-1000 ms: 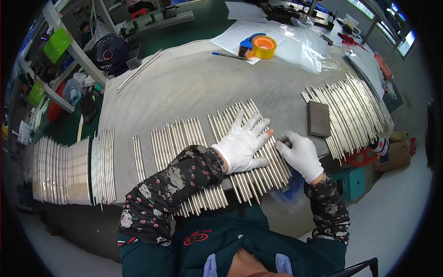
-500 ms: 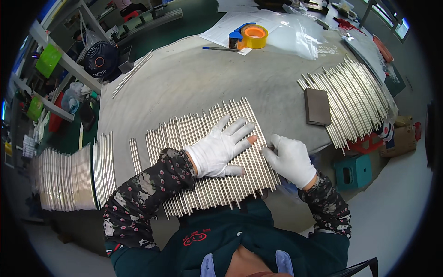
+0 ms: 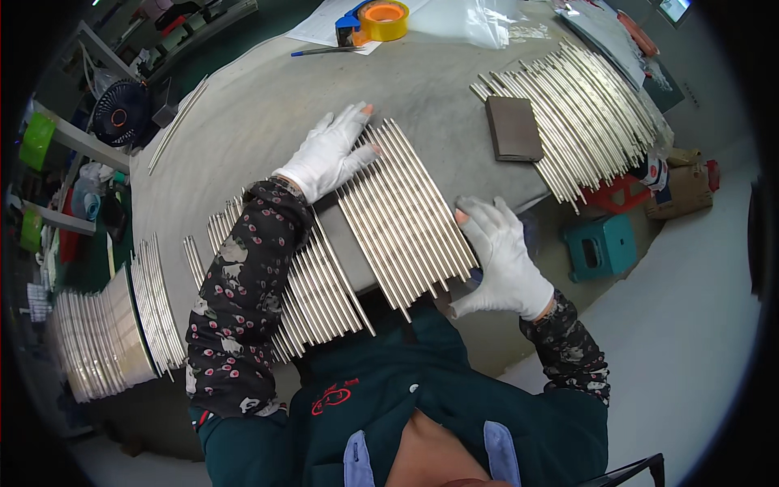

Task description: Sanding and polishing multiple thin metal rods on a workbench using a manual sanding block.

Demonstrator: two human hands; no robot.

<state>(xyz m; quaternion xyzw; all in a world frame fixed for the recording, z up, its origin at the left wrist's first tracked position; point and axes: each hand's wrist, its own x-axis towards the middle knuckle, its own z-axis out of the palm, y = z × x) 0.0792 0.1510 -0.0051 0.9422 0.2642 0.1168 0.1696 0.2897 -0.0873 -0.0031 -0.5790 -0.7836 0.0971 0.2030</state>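
Observation:
Slim silvery metal rods lie side by side on the grey table, split by a gap into a right group (image 3: 406, 211) and a left group (image 3: 320, 292). My left hand (image 3: 333, 154), in a white glove with bare fingertips, is open, its fingers stretched over the far left end of the right group. The left forearm hides part of the left group. Beside the right edge of the right group, my gloved right hand (image 3: 503, 260) is open, with fingers and thumb apart. Neither hand is closed round a rod.
More rods (image 3: 584, 122) lie at the right with a dark block (image 3: 514, 128) against them. Other rod stacks (image 3: 105, 341) are at the far left. A tape dispenser (image 3: 373, 23) and a pen (image 3: 324, 51) lie at the back. A teal stool (image 3: 600, 246) stands right of the table.
My left hand has moved from the middle of the rods to their far end. A gap now parts the rods into two groups. My right hand's fingers have spread. The view has shifted.

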